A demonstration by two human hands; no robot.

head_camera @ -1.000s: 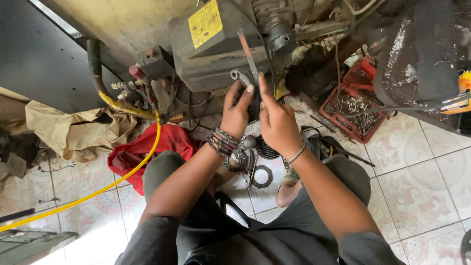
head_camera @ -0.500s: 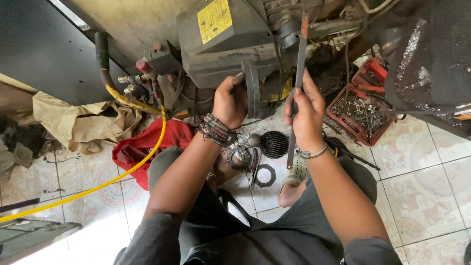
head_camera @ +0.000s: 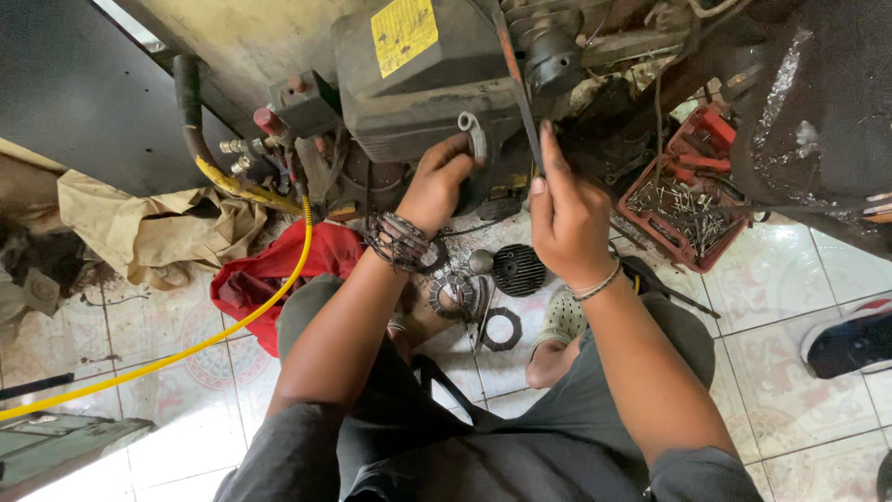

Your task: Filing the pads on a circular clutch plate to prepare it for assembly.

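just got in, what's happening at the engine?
A person sits on the tiled floor in front of a dirty dark engine. The left hand grips a metal wrench held against the engine housing. The right hand holds a long thin flat tool upright against the engine. Loose round parts lie on the floor between the knees; a red tray of screws sits to the right, a yellow hose to the left.

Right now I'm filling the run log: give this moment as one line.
left hand: grips wrench at engine housing | right hand: holds long rod | floor: red parts tray, yellow hose
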